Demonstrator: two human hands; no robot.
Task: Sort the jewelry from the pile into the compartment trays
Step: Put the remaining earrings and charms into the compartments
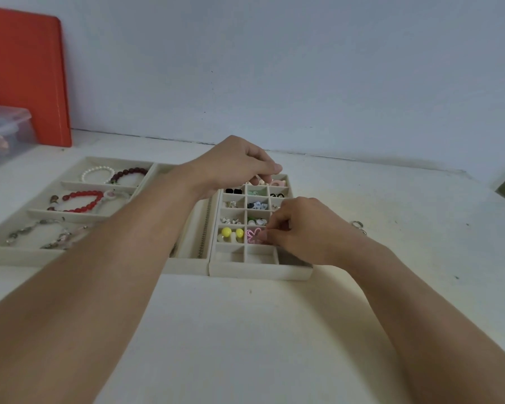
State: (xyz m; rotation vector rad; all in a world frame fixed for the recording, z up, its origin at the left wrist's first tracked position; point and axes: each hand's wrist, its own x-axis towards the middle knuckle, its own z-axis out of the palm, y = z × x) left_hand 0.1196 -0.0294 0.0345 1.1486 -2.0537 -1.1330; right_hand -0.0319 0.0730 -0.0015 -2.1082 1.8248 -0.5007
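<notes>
White matte table [245,330], slightly scuffed, pushed against a plain pale wall [303,68]. Far left: orange flat board [24,77] leaning upright on the wall, clear plastic box [3,129] in front of it. Three beige fabric-lined trays side by side. Left tray [21,256] has long slots: pearl bracelet [96,173] and dark red bead bracelet [130,174] in the back slot, bright red bead bracelet [80,201] in the middle one, metal chain pieces in the front one. Middle tray [187,258] is narrow, holds a thin chain [205,225]. Right tray [260,271] is a grid of small square cells with earrings: black pair [233,190], yellow round pair [231,233], pink flower-outline piece [252,235], others too small to tell. Left hand [231,167] over the grid's back row, fingers curled, tips pinched; whether it holds anything, can't tell. Right hand [301,225] at the grid's right side, fingertips pinched down at the pink flower cell, touching or just beside it; grasp itself not resolvable. Small metal ring [357,224] loose on the table right of the grid.
</notes>
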